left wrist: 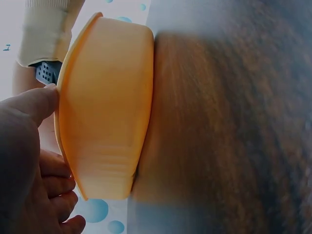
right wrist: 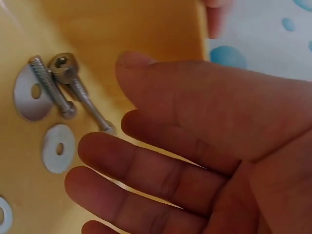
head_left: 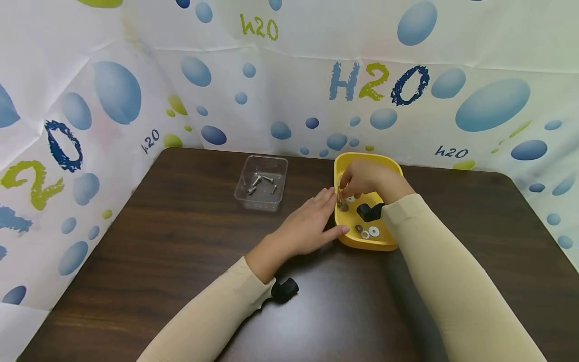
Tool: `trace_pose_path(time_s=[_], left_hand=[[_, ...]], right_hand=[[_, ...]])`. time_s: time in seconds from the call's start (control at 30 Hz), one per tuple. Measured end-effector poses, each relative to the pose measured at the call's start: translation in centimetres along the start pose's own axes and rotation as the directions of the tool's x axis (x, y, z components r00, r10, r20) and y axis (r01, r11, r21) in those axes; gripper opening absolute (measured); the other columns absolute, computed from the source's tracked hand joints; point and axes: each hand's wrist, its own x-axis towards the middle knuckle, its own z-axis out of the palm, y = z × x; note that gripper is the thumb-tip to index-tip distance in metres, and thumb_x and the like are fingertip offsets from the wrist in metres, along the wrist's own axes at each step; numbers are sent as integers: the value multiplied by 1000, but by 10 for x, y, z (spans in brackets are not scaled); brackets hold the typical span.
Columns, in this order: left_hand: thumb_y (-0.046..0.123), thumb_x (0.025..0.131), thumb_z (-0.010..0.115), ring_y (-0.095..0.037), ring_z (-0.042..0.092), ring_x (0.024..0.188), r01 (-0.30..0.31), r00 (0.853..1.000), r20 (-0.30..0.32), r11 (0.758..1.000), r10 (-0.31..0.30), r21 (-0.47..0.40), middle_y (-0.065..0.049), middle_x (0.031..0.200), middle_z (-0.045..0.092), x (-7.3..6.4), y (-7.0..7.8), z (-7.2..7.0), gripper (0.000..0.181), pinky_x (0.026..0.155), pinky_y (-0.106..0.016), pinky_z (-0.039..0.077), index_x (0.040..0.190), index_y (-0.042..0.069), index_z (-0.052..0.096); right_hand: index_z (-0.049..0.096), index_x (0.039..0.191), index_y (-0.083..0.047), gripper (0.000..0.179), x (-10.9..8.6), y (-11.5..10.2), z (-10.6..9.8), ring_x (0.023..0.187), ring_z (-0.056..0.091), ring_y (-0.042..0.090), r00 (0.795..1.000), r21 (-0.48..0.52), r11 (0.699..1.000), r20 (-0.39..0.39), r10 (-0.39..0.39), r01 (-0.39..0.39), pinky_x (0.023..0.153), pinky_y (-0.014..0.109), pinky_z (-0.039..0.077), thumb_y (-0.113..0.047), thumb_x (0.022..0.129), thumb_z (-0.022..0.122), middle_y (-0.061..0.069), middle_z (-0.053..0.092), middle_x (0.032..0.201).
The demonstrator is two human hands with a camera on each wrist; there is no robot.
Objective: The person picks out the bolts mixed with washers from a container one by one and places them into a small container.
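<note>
In the head view a yellow plastic tray (head_left: 368, 245) stands at the right of the table. My left hand (head_left: 308, 223) rests on its near left rim, fingers stretched out and thumb spread along the edge; the tray's side wall (left wrist: 107, 107) fills much of the left wrist view. My right hand (head_left: 368, 178) reaches inside the tray, fingers bent loosely downward. Several bolts (right wrist: 87, 100) lie by its fingertips, leaning over a large washer (right wrist: 30, 100); a smaller washer (right wrist: 59, 148) lies beside them. Nothing shows between the right thumb and fingers.
Left of the tray, a clear plastic box (head_left: 261, 205) holds several bolts (head_left: 258, 180). More washers (head_left: 373, 231) lie at the tray's near end. The dark wooden table (head_left: 181, 226) meets a white sheet with blue drops (head_left: 280, 130) at the back and left.
</note>
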Motion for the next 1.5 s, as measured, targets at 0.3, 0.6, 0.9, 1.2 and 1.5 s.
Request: trace_pose_path(time_s=[0.3, 0.6, 0.9, 1.2, 1.5], left_hand=[[65, 98, 38, -21, 8, 153, 3, 1000, 0, 1000, -3, 14, -8, 166, 10, -1, 1, 2, 86, 123, -39, 16, 157, 6, 19], [63, 99, 38, -20, 8, 153, -7, 1000, -14, 999, 8, 32, -8, 166, 10, -1, 0, 1, 84, 123, -39, 16, 157, 6, 19], [63, 99, 38, -24, 11, 153, -19, 999, -26, 999, 20, 43, -11, 166, 12, 0, -1, 3, 85, 123, -41, 17, 157, 4, 17], [64, 98, 37, -24, 11, 153, -14, 1000, -21, 999, 15, 46, -10, 166, 11, -1, -1, 2, 85, 123, -41, 17, 157, 5, 17], [63, 99, 38, -23, 10, 153, -9, 1000, -15, 999, 10, 50, -10, 166, 11, -1, -1, 1, 85, 123, -40, 17, 157, 5, 18]], right_hand=[[72, 115, -15, 37, 7, 3, 15, 89, 61, 25, 1000, 106, 994, 18, 14, -16, 83, 39, 52, -25, 80, 79, 1, 71, 94], [71, 110, -8, 30, 14, 0, 20, 80, 61, 21, 1000, 77, 997, 26, 14, -16, 73, 28, 51, -19, 83, 77, 5, 67, 89], [71, 102, -6, 22, 19, -1, 25, 77, 61, 20, 999, 49, 999, 33, 18, -19, 72, 28, 51, -18, 84, 77, 5, 69, 86], [71, 103, -5, 23, 22, 0, 27, 73, 61, 21, 1000, 36, 999, 6, 13, -13, 68, 28, 51, -20, 86, 71, 7, 67, 83], [70, 96, -4, 14, 18, 6, 24, 67, 60, 19, 998, 40, 999, -50, -34, 36, 62, 26, 51, -14, 87, 66, 7, 66, 77]])
